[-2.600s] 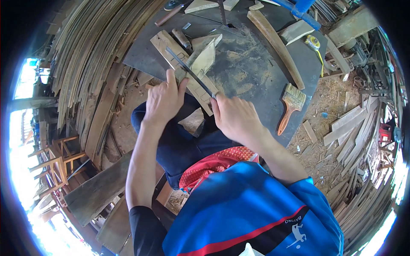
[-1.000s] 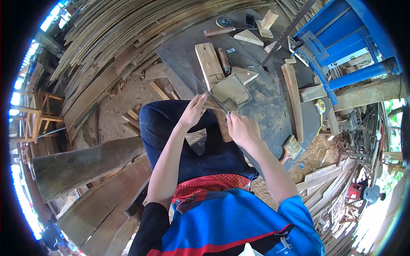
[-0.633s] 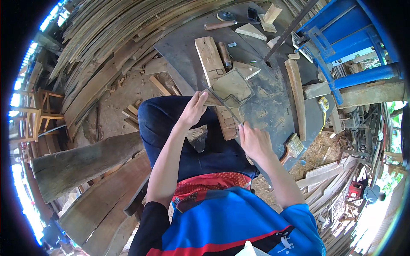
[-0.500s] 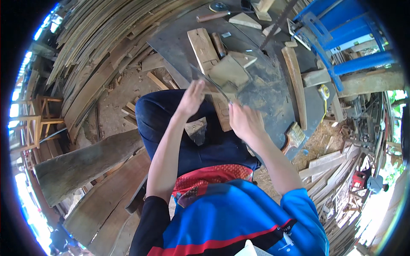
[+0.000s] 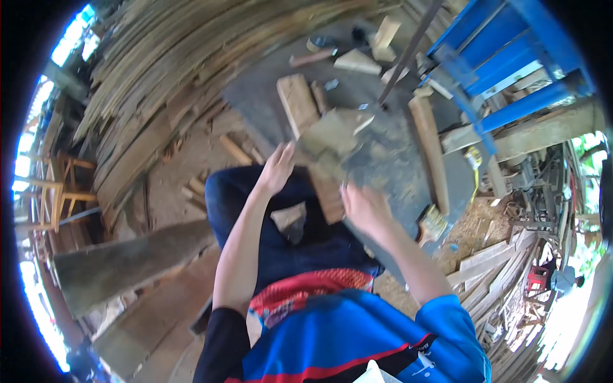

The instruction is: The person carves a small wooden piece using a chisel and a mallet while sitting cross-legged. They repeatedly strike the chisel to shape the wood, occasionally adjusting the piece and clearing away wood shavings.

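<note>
My right hand (image 5: 365, 205) is closed in a grip above the near end of a wooden board (image 5: 295, 102). It holds a thin dark tool, now smeared by motion, so its kind cannot be told. To the left, over my knee, my left hand (image 5: 277, 170) has its fingers stretched out, with nothing visible in it. Between and beyond my hands, a flat tan piece (image 5: 333, 135) lies across the middle of the board. A wooden handle (image 5: 318, 97) sticks out beside the board. The board's near end, at the table's edge, reaches over my lap.
The dark table (image 5: 399, 150) carries a long curved wooden piece (image 5: 429, 153), a brush (image 5: 431, 223), a tape measure (image 5: 472, 158) and wood offcuts (image 5: 357, 62). A blue frame (image 5: 504, 51) stands at far right. Stacked planks (image 5: 159, 76) fill the far left; thick slabs (image 5: 134, 262) lie near left.
The view has shifted, so the table things sit lower. My left hand, earlier at the thin tool, now has its fingers stretched out. The tool, clear before, is smeared.
</note>
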### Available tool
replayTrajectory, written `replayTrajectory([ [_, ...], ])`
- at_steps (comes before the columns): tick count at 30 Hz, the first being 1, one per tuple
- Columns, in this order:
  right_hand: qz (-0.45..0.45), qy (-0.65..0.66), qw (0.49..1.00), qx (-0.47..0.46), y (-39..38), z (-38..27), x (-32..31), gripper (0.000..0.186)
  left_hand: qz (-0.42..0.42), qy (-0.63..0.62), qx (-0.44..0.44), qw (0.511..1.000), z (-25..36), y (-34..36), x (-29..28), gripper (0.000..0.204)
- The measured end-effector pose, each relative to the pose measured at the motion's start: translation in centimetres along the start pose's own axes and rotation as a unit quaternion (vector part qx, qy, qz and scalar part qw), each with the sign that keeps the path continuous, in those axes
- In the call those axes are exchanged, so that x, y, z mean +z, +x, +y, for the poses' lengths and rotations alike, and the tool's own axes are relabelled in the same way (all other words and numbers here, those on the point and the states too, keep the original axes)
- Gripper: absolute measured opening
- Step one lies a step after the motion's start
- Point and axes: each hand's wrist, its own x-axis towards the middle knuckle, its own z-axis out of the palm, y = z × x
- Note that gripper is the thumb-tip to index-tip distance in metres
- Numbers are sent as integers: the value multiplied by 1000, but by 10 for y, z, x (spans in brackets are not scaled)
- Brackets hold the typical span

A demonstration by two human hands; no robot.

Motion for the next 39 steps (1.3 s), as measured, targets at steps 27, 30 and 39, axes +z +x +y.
replayTrajectory([
  [27, -79, -17, 993, 85, -45, 6, -22, 38, -139, 8, -92, 986, 13, -3, 19, 39],
  [30, -43, -10, 999, 27, -7, -5, -18, 38, -161, 48, -98, 981, 11, 7, 17, 42],
  [39, -72, -5, 990, 120, -61, 1, -21, 40, -185, 48, -81, 978, 22, -8, 20, 41],
])
